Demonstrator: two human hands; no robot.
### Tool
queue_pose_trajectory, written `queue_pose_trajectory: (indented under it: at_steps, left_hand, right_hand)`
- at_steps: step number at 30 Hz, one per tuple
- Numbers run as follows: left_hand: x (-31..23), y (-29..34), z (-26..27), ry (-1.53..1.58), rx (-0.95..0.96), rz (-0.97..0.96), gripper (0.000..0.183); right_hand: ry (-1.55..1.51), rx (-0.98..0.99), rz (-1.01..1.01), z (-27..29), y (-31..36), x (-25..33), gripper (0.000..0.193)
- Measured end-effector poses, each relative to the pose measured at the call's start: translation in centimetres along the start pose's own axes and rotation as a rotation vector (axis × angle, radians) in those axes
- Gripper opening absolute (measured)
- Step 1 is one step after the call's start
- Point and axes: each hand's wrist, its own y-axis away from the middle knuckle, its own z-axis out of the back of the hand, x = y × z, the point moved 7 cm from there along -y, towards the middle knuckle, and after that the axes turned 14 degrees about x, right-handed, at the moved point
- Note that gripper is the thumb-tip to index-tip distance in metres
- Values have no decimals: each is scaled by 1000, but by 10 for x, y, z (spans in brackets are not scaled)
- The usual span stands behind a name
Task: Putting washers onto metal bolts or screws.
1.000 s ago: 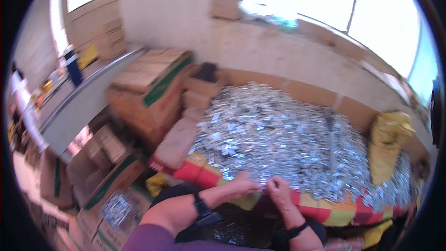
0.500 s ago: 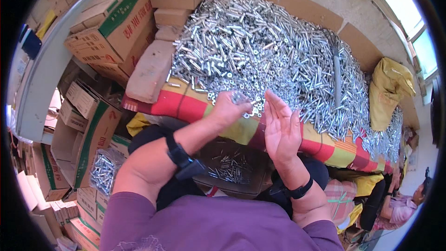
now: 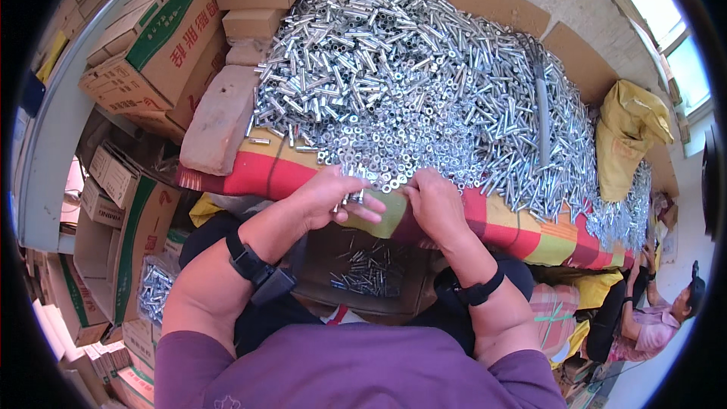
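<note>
My left hand (image 3: 339, 198) is turned partly palm up, its fingers curled around several small shiny metal fasteners (image 3: 353, 198). My right hand (image 3: 436, 207) is beside it with the fingertips pinched together, back of the hand toward me; what they hold, if anything, is hidden. Both hands are at the near edge of a large heap of metal fasteners (image 3: 394, 76) on a checked red, yellow and green cloth (image 3: 276, 174). Loose nuts and washers (image 3: 390, 167) lie just beyond the fingers, metal sleeves are piled at the left, and long bolts (image 3: 507, 167) are piled at the right.
Below the cloth's edge, an open carton (image 3: 409, 295) holds more metal pieces. Cardboard boxes (image 3: 170, 57) and a clear bag of fasteners (image 3: 157, 288) are at the left. A yellow sack (image 3: 630, 140) lies on the heap's right; another person (image 3: 659, 318) is at the far right.
My left hand has moved left and down, its fingers opening out somewhat around the fasteners. My right hand has gone from open palm to a pinch, closer to the left hand.
</note>
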Motion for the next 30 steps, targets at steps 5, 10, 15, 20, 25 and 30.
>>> queue_pose_trajectory:
  at_steps: [5,10,15,20,25,30]
  left_hand:
    - [9,-8,12,-141,-137,-72,14]
    - [-1,-6,17,-321,-264,-154,6]
    - [-2,-6,21,-459,-299,-230,8]
    - [-6,-8,3,-623,-233,-219,10]
    - [-8,-6,2,-614,-151,-296,11]
    - [-11,-2,5,-663,-132,-312,9]
  right_hand:
    - [-124,-56,158,1,-8,15,10]
    - [93,64,78,-13,-20,20,15]
    - [53,61,24,-6,-10,13,16]
    - [-865,137,23,-16,-5,-6,11]
    - [-1385,287,-29,-30,-6,3,6]
    - [-1646,402,-29,-44,-8,6,6]
